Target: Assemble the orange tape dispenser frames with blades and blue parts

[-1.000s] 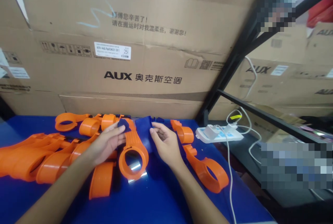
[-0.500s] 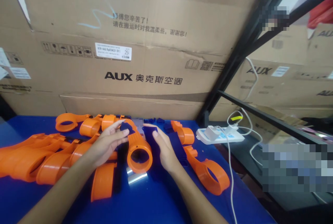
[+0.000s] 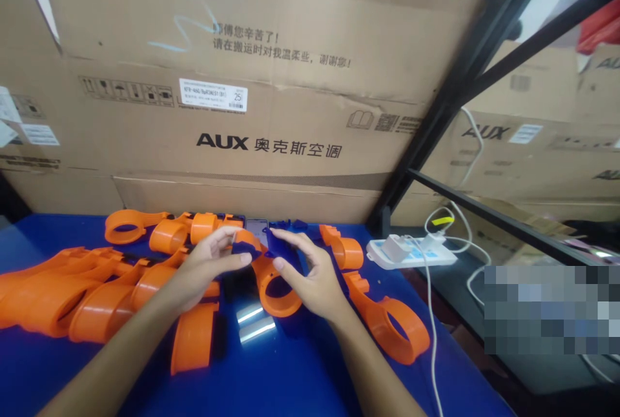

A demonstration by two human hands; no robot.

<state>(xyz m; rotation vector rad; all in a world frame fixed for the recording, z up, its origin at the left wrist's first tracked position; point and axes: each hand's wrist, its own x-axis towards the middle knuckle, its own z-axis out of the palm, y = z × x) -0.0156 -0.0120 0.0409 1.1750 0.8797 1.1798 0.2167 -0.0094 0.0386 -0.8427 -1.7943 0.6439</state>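
Note:
My left hand [image 3: 203, 268] is closed on the handle end of an orange tape dispenser [image 3: 283, 306], whose round hub points down toward me. A dark blue piece [image 3: 245, 248] sits at that end beside my left thumb. Between the thumb and fingers of my right hand [image 3: 317, 278] is a flat dark blue plastic piece [image 3: 277, 246], close against the dispenser's upper part. Whether the two touch is hard to make out. My right thumb also lies near the hub.
Several more orange dispensers [image 3: 104, 307] lie on the blue table [image 3: 232, 378] at left, with others [image 3: 397, 333] at right. A phone-like device [image 3: 258, 228] lies behind my hands. A white power strip [image 3: 411, 252] with cables sits right, before a large cardboard box [image 3: 271, 94].
The dispenser has tilted, its hub swinging to the right. My right hand has brought the blue piece left to the dispenser, its thumb now over the dispenser's side.

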